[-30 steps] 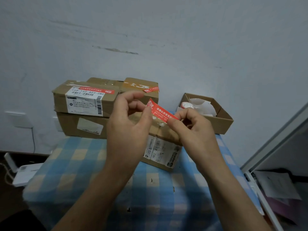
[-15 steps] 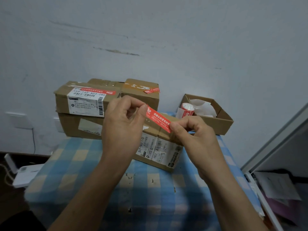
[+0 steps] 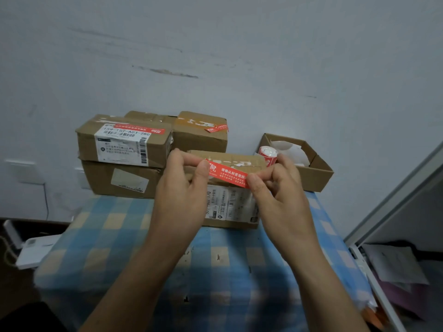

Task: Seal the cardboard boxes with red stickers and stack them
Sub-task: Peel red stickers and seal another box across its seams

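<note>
Left hand [image 3: 182, 188] and right hand [image 3: 275, 188] each pinch an end of the red sticker [image 3: 227, 174], now lowered over the front box [image 3: 230, 207] at frame centre, so pressing it down looks next.

One wide-angle camera, worn on the person's head, looks forward and slightly down across the checked worktop [image 3: 239, 271], close to it, facing the pale wall [image 3: 239, 56] behind.

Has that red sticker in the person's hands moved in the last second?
Yes. Against the stacked boxes behind, the red sticker has come down, closer to the top of the front box.
</note>
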